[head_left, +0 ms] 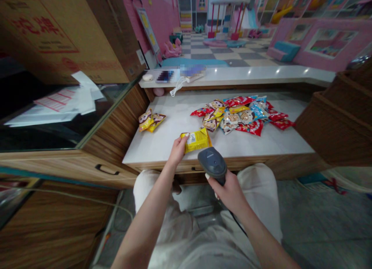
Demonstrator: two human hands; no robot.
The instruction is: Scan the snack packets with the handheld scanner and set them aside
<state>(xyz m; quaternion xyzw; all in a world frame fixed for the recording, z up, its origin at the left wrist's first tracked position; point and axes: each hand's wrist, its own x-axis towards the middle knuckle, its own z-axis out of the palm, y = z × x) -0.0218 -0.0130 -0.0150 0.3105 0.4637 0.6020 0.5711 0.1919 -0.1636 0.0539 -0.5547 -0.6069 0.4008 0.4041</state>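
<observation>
Head view: yellow packet (197, 142) pinched in left grip (177, 149), over bench (154, 149); scanner (212, 162) clasped in right grip (229, 190), close to packet. Packet could be knocked loose if scanner is swung left.

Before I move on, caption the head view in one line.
Left hand holds a yellow packet, right hand a scanner, with more packets heaped beyond on the desk.

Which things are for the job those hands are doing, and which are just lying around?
Probably for the job:
scanner in the right hand
yellow packet in the left hand
pile of snack packets
two packets at left

Probably just lying around:
cardboard box
papers
white cable
</observation>
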